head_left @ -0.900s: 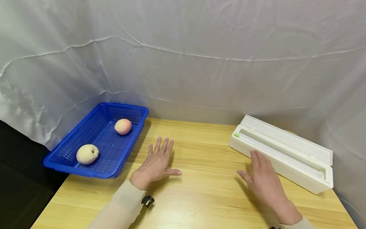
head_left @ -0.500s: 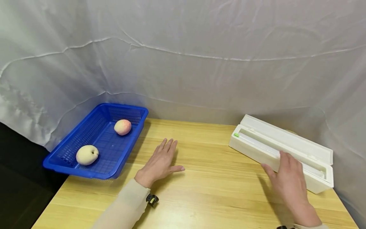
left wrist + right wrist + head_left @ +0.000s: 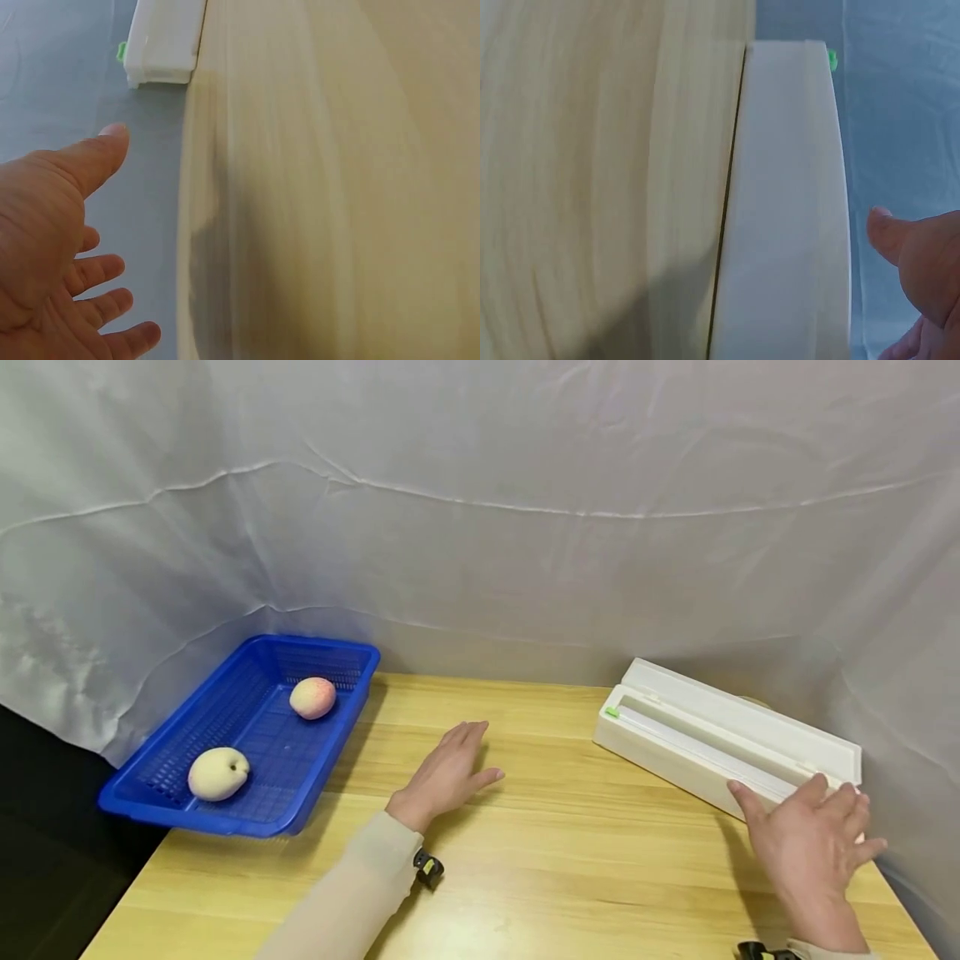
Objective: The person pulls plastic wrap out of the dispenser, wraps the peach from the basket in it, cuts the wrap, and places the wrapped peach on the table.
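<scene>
My right hand (image 3: 806,843), fingers spread, hovers at the right end of a long white box (image 3: 652,756), overlapping it in the head view. The box looks like a cling film dispenser: its lid (image 3: 735,718) is tipped back, a clear strip runs along it, and a green slider (image 3: 612,712) sits at the left end. In the right wrist view, the thumb (image 3: 889,236) points across beside the box's front wall (image 3: 784,202). Over the middle of the table my left hand (image 3: 446,777) is stretched out, thumb apart, holding nothing.
A blue plastic basket (image 3: 187,822) stands on the left with two peaches in it, one pinkish (image 3: 312,697) and one pale (image 3: 218,774). Grey cloth (image 3: 480,568) hangs behind the wooden table (image 3: 555,860).
My right hand has moved right along the box to its right end, fingers spreading. The left hand has drifted slightly right. Box and peaches stay put; the head view has shifted a little.
</scene>
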Motion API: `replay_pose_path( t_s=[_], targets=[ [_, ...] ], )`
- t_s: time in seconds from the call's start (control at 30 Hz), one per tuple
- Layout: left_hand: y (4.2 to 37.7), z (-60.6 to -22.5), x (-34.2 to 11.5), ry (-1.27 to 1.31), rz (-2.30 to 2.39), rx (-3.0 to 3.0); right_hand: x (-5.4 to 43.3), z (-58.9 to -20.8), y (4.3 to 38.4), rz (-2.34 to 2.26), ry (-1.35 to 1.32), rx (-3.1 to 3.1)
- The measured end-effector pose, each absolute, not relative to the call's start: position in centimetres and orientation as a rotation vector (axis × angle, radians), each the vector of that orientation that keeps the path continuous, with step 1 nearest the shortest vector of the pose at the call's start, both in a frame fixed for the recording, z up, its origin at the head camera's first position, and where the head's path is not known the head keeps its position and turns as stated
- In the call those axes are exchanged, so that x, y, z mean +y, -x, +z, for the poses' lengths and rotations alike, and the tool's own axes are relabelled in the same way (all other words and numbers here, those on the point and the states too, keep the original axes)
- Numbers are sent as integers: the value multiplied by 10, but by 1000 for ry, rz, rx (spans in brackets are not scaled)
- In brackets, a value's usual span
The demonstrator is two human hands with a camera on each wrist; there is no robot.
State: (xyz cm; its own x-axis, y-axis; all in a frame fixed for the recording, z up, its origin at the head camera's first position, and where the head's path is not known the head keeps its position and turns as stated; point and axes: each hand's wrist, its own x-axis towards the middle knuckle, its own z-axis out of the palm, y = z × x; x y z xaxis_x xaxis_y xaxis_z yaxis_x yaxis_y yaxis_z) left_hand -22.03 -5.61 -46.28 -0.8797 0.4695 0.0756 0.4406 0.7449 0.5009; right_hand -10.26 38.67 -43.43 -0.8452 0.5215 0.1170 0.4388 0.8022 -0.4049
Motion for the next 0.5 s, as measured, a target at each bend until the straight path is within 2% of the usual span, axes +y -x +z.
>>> replay_pose_path(
  t_s=[0.2,0.5],
  targets=[
    [230,-466,-42,-757,821,2847,396,-440,103,665,921,-2775],
    [246,-461,-22,-785,822,2849,407,-451,101,634,849,-2738]
  ],
)
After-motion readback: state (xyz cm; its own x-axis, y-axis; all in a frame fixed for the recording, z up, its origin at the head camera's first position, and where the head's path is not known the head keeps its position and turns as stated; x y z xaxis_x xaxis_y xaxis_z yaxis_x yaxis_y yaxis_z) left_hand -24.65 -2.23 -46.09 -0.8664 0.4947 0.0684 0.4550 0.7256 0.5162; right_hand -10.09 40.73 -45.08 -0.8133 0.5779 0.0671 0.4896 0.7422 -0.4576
